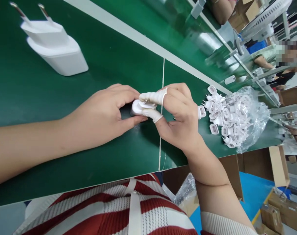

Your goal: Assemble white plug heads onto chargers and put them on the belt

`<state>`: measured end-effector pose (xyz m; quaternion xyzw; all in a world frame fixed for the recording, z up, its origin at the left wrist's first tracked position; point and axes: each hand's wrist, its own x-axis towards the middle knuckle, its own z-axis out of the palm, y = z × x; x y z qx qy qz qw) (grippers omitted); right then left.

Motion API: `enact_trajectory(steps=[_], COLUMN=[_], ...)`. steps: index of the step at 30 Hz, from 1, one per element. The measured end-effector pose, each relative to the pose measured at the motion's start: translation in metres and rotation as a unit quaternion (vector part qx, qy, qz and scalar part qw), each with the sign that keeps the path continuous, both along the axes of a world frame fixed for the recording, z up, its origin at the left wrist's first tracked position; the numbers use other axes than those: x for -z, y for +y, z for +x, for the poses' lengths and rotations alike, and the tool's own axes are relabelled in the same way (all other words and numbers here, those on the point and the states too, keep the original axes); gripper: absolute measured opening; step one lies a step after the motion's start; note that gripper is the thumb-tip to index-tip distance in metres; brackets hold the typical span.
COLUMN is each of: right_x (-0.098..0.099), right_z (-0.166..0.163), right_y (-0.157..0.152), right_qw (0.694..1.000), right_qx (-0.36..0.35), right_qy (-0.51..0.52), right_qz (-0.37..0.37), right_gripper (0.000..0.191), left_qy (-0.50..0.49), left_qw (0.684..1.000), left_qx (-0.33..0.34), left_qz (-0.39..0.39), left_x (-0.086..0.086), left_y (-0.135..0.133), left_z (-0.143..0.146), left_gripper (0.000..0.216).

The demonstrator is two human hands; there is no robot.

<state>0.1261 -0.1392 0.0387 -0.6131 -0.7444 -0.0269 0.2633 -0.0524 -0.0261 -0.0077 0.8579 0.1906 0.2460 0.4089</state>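
Note:
Between my two hands, over the green table (96, 182), is a white plug charger (136, 107). My left hand (106, 111) grips its body with thumb and fingers from the left side. From the right, my right hand (180, 112) pinches the pin end between thumb and index finger, both wearing white finger cots. Those fingers partly cover the pins, and whether the pin piece is fully seated I cannot tell. Another white charger (57, 52) with two round pins lies at the upper left, apart from both hands.
Beyond my right hand is a heap of white plug heads (219, 114), spilling from a see-through plastic bag (253, 114). A green conveyor (168, 26) with a metal rail runs along the far side. Cardboard boxes (263, 166) stand past the table edge. Co-workers are at the far right.

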Motion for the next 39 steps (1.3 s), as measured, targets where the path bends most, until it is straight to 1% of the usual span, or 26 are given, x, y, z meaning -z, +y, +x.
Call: enact_trajectory(steps=[5,9,13,15,16,17,19,21,23,25,26,27,29,31,32,33,34,35,36,37,38,39], right_x=[-0.008,-0.012,-0.005,0.001,0.004,0.007,0.011,0.011,0.009,0.007,0.006,0.006,0.008,0.011,0.012,0.013,0.013,0.012,0.011,0.01,0.009,0.008], right_z=[-0.009,-0.011,-0.009,-0.008,-0.007,-0.005,-0.002,0.002,0.008,0.015,0.019,0.023,0.029,0.033,0.033,0.033,0.032,0.031,0.03,0.028,0.027,0.025], right_y=[0.001,0.002,0.0,-0.001,-0.001,-0.001,0.0,0.002,0.003,0.004,0.004,0.004,0.005,0.006,0.006,0.006,0.006,0.006,0.006,0.005,0.004,0.004], right_qw=[0.997,0.995,0.997,0.997,0.998,0.997,0.995,0.991,0.986,0.978,0.973,0.967,0.952,0.936,0.932,0.932,0.936,0.943,0.953,0.962,0.971,0.978], right_qx=[0.049,0.048,0.061,0.063,0.057,0.046,0.012,-0.018,-0.027,-0.026,-0.028,-0.029,-0.02,0.015,0.034,0.05,0.058,0.059,0.055,0.05,0.043,0.035], right_qy=[0.001,0.001,0.001,0.016,0.031,0.049,0.089,0.12,0.148,0.188,0.214,0.244,0.305,0.351,0.36,0.359,0.347,0.326,0.299,0.269,0.237,0.206], right_qz=[-0.057,-0.084,-0.055,-0.032,-0.026,-0.024,-0.032,-0.055,-0.078,-0.088,-0.083,-0.07,-0.036,-0.007,0.002,0.005,0.007,0.008,0.007,0.006,0.002,-0.005], right_gripper=[0.017,0.019,0.018,0.017,0.019,0.026,0.051,0.075,0.089,0.097,0.097,0.095,0.078,0.054,0.043,0.035,0.029,0.025,0.023,0.021,0.019,0.017], left_qy=[0.023,0.035,0.037,0.041,0.043,0.044,0.047,0.047,0.044,0.038,0.035,0.029,0.007,-0.033,-0.054,-0.073,-0.084,-0.06,-0.052,-0.03,-0.002,0.007], left_qw=[1.0,0.999,0.999,0.998,0.998,0.998,0.998,0.998,0.998,0.998,0.998,0.998,0.997,0.986,0.975,0.963,0.953,0.948,0.942,0.947,0.95,0.937], left_qx=[-0.006,-0.013,-0.023,-0.021,-0.018,-0.012,-0.001,0.001,-0.009,-0.019,-0.023,-0.031,-0.072,-0.143,-0.18,-0.207,-0.232,-0.254,-0.278,-0.28,-0.29,-0.338], left_qz=[-0.011,-0.02,-0.024,-0.029,-0.031,-0.032,-0.035,-0.039,-0.045,-0.05,-0.05,-0.045,-0.005,0.074,0.116,0.154,0.178,0.18,0.181,0.157,0.115,0.089], left_x=[-0.003,-0.005,-0.004,-0.004,-0.004,-0.004,-0.002,-0.001,0.0,-0.005,-0.011,-0.019,-0.043,-0.072,-0.085,-0.095,-0.102,-0.105,-0.104,-0.099,-0.091,-0.081], left_y=[-0.002,-0.005,-0.006,-0.006,-0.005,-0.004,-0.002,-0.002,-0.003,-0.006,-0.008,-0.008,-0.005,0.01,0.023,0.04,0.061,0.085,0.111,0.137,0.162,0.184], left_z=[-0.001,0.0,0.002,0.002,0.002,0.002,0.002,0.001,0.0,-0.002,-0.004,-0.007,-0.012,-0.016,-0.018,-0.018,-0.017,-0.015,-0.012,-0.009,-0.005,-0.003], left_gripper=[0.032,0.032,0.03,0.031,0.032,0.034,0.044,0.052,0.049,0.04,0.036,0.033,0.03,0.035,0.041,0.047,0.052,0.05,0.049,0.049,0.056,0.064])
